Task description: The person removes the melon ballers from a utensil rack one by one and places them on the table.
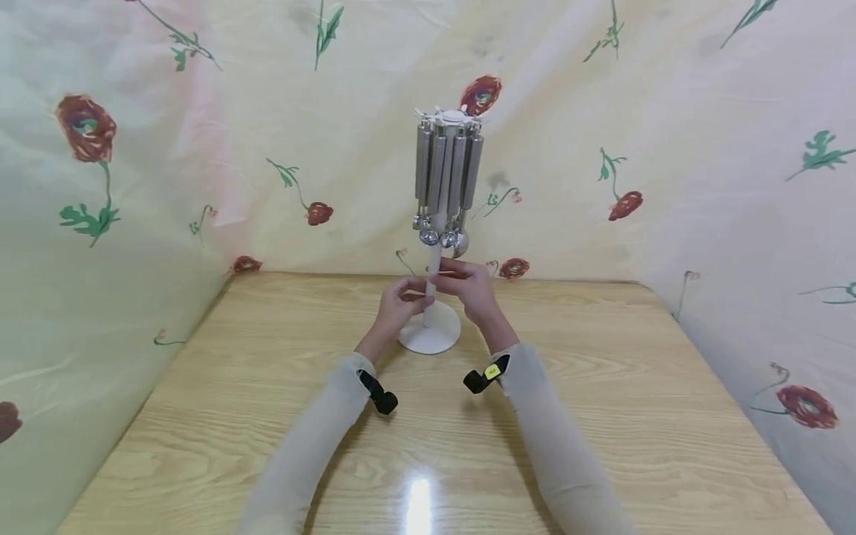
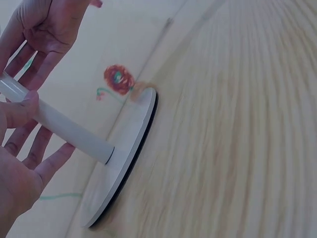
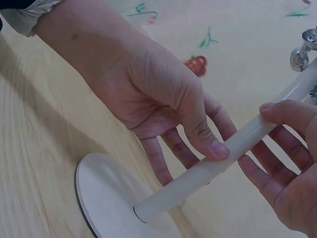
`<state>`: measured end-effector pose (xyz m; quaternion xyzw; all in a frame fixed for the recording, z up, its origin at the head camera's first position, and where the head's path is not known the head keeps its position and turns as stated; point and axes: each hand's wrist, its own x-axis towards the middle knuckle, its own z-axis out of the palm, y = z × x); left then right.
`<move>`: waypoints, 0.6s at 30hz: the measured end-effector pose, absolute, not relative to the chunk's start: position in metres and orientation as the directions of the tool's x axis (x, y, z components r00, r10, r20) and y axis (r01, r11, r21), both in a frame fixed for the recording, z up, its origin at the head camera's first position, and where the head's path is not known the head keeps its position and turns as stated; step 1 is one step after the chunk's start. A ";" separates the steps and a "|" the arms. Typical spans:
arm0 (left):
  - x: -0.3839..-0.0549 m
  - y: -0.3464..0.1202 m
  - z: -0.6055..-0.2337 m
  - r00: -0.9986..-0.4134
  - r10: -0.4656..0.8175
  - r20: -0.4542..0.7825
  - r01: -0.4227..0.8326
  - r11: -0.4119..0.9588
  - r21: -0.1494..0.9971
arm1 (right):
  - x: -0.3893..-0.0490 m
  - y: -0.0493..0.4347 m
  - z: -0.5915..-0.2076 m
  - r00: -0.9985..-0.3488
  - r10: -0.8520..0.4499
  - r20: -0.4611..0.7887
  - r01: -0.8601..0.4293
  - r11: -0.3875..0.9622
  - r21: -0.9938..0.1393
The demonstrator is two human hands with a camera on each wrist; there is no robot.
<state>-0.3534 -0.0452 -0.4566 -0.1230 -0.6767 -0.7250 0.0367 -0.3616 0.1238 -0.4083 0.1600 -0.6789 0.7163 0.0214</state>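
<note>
A white utensil stand (image 1: 435,258) rises upright from its round base (image 1: 429,343) on the wooden table. Metal-handled kitchen utensils (image 1: 438,174) hang around its top, with small shiny bowls at their lower ends; one larger bowl looks like a ladle (image 1: 461,246). Low on the pole, my left hand (image 1: 396,306) pinches it between thumb and fingers. My right hand (image 1: 473,288) holds the same pole slightly higher, from the other side. The left wrist view has the pole (image 2: 69,133) meeting the base. In the right wrist view both thumbs lie against the pole (image 3: 181,191).
The wooden table (image 1: 267,357) spreads out around the stand. Flower-patterned cloth (image 1: 348,148) hangs behind it and along both sides. A bright light reflection lies on the table's near part, between the forearms. Each wrist wears a black strap.
</note>
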 end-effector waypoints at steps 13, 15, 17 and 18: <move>-0.357 -0.100 -0.455 -0.982 0.094 0.164 0.159 -0.055 0.986 | -0.366 0.068 -0.405 -0.958 -0.178 0.224 -0.204 -0.122 -0.971; -0.358 -0.106 -0.454 -0.984 0.091 0.155 0.151 -0.050 0.987 | -0.366 0.063 -0.405 -0.959 -0.179 0.221 -0.198 -0.138 -0.970; -0.358 -0.111 -0.454 -0.985 0.085 0.147 0.144 -0.041 0.989 | -0.367 0.057 -0.405 -0.959 -0.181 0.218 -0.193 -0.148 -0.970; -0.359 -0.113 -0.454 -0.986 0.084 0.146 0.143 -0.038 0.989 | -0.368 0.055 -0.406 -0.960 -0.181 0.215 -0.190 -0.150 -0.970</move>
